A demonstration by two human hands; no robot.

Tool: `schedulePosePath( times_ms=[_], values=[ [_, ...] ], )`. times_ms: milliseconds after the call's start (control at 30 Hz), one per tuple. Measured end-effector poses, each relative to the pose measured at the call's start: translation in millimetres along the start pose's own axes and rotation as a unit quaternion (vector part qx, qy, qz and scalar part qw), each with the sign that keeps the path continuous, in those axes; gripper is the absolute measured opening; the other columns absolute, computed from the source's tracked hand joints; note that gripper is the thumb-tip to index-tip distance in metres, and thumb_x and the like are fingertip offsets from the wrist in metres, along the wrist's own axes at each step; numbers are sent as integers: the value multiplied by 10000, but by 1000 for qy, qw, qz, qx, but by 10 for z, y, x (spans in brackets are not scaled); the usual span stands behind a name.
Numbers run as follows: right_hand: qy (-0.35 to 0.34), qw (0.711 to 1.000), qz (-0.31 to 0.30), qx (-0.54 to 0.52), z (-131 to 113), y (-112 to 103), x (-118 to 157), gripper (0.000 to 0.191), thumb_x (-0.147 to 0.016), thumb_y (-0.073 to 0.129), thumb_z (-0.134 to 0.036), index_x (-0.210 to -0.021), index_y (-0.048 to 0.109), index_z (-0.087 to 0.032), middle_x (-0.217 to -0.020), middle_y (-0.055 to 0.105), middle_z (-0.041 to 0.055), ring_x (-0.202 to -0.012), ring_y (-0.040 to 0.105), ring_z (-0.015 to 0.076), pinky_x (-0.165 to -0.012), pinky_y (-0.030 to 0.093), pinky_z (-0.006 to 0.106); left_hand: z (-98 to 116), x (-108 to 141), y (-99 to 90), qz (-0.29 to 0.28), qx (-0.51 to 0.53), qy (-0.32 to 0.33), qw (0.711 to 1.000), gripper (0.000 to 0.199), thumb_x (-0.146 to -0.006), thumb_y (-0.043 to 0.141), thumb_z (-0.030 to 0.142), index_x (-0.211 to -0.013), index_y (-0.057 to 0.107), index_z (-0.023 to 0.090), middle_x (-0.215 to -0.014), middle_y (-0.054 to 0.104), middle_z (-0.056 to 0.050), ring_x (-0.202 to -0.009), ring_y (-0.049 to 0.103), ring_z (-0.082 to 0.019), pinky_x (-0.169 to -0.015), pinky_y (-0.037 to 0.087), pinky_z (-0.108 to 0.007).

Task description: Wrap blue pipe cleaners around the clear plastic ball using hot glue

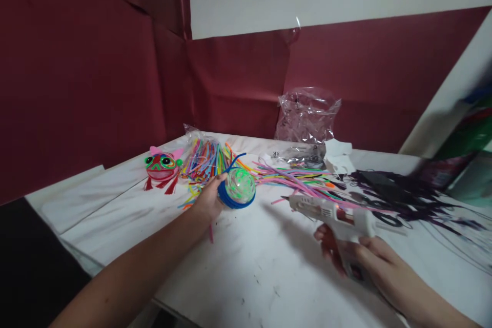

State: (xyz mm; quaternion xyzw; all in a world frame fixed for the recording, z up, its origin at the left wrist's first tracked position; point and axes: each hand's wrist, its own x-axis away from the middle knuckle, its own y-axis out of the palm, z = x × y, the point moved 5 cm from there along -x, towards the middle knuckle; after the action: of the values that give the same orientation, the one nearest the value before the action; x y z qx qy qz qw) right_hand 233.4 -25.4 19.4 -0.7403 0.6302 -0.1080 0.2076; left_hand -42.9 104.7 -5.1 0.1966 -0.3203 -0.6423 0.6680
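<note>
My left hand [212, 196] is closed on the edge of a round clear plastic container [240, 185] wrapped with blue pipe cleaner, a loose blue end sticking up. Green shows through its domed clear face. On the right, my right hand [359, 259] grips the handle of a white hot glue gun [326, 210], slightly blurred. Its dark nozzle points left toward the container, with a gap between them. Behind the container lie loose pink, purple and green pipe cleaners [292, 179].
A pink decorated animal-face figure [162, 165] with red tassels stands at the left. Beside it is a bundle of coloured pipe cleaners [205, 159]. Clear plastic packaging [307, 115] stands at the back. Scissors [386, 219] and dark purple strands [407, 197] lie on the right.
</note>
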Motion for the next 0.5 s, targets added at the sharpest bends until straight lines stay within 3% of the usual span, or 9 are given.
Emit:
schedulePosePath(
  times_ms=[100, 200, 333, 500],
  values=[
    [-36, 999, -9, -23, -54, 160, -44, 437, -828, 432, -483, -922, 684, -139, -730, 660, 73, -569, 571, 186, -532, 462, 284, 30, -10, 4, 9, -12, -24, 1000, 187, -814, 569, 280, -934, 631, 151, -686, 709, -25, -657, 685, -197, -710, 551, -362],
    [-56, 998, 24, 4, 124, 217, -10, 434, -848, 420, -470, -975, 674, -143, -777, 669, 89, -615, 594, 201, -562, 498, 305, 67, -3, 22, -4, -14, -43, 999, 293, -831, 532, 345, -1039, 615, 155, -797, 731, -61, -773, 694, -240, -762, 539, -440],
    [-81, 994, 28, 64, 353, 246, 69, 346, -837, 470, -423, -974, 699, -203, -843, 709, 91, -685, 647, 229, -594, 541, 312, 79, 28, 58, -48, -8, -73, 996, 444, -804, 534, 386, -1194, 541, 175, -1021, 711, -106, -974, 653, -305, -831, 490, -539],
    [-127, 987, 53, 78, 247, 248, 123, 255, -808, 489, -387, -861, 692, -242, -756, 717, 56, -632, 655, 221, -580, 551, 292, 54, 74, 75, -43, -40, -83, 995, 440, -813, 501, 423, -1181, 538, 184, -1018, 698, -104, -950, 650, -309, -826, 474, -564]
  ],
)
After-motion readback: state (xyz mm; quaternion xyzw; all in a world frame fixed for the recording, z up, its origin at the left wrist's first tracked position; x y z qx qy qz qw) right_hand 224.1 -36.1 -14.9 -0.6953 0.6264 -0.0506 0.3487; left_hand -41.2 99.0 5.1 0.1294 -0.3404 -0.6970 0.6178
